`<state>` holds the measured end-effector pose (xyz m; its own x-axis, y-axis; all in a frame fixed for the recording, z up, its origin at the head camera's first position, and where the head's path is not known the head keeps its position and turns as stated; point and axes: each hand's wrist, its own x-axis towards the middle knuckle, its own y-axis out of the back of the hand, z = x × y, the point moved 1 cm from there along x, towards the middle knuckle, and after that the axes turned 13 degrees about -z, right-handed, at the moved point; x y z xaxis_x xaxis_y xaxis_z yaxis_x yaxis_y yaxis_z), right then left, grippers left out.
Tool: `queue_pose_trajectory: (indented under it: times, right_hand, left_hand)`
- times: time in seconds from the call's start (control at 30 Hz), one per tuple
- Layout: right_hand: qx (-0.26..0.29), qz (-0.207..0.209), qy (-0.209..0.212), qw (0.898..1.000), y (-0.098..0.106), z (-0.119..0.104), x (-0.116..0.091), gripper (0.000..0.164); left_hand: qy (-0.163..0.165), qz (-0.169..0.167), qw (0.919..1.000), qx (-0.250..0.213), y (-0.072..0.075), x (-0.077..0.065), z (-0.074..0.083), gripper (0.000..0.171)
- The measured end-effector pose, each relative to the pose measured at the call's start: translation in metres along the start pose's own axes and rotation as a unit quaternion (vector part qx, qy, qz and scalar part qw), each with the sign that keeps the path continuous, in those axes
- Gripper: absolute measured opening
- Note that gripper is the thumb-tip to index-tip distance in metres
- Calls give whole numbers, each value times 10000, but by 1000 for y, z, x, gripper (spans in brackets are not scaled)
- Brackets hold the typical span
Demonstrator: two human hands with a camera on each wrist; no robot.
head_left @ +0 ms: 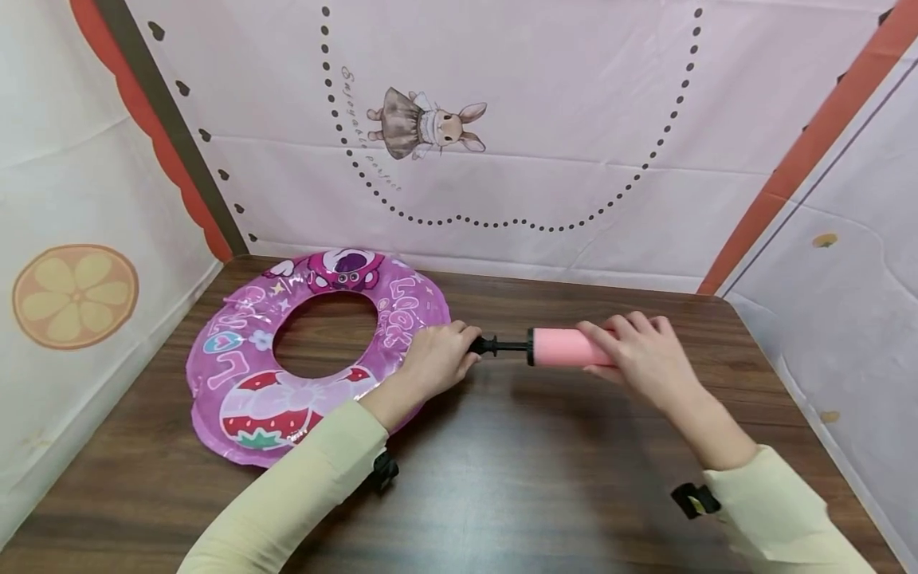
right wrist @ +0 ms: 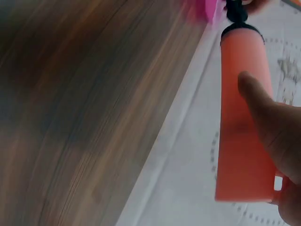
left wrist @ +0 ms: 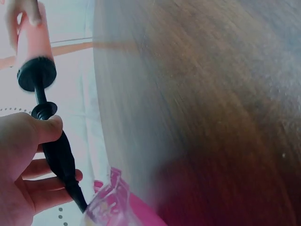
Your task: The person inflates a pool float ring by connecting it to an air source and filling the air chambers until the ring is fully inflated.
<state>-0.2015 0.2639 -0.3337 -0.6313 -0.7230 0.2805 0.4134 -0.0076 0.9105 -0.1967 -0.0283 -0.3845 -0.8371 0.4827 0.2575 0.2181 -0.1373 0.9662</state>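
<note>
A pink hand air pump (head_left: 562, 347) with a black rod and nozzle is held level above the table. My right hand (head_left: 645, 355) grips its pink barrel, the thumb lying along the side in the right wrist view. At the other end, my left hand (head_left: 441, 355) holds the black nozzle (left wrist: 59, 153) between thumb and fingers. A purple inflatable swim ring (head_left: 237, 339), printed with a bear and strawberries, lies to the left. In the left wrist view the nozzle's tip meets the ring's clear plastic (left wrist: 110, 202). A short length of rod shows between barrel and nozzle.
The dark wooden table (head_left: 459, 494) carries the ring on its left half. Printed cloth walls (head_left: 559, 96) stand behind it and at both sides. Black wrist-camera mounts (head_left: 696, 501) hang beneath both sleeves.
</note>
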Motion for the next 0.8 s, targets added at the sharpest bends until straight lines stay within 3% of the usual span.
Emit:
queue_pose_trajectory:
  times: [0.2,0.4,0.57,0.8]
  right_hand:
    - [-207,210,-45,9996,-3,-23,25,58]
    - [-188,144,-13,9997,-5,-28,29,57]
    - [-9,-51,-70,10000,-3,-14,16,57]
    - [160,-30,-215,9996,6,24,-18,56]
  left_hand:
    - [51,-20,10000,55,3,2,3,30]
    - [44,-65,9998,-172,2,3,3,31]
    - [212,-272,9988,-360,4,3,3,30]
    - [314,-406,9981,-353,4,3,2,31]
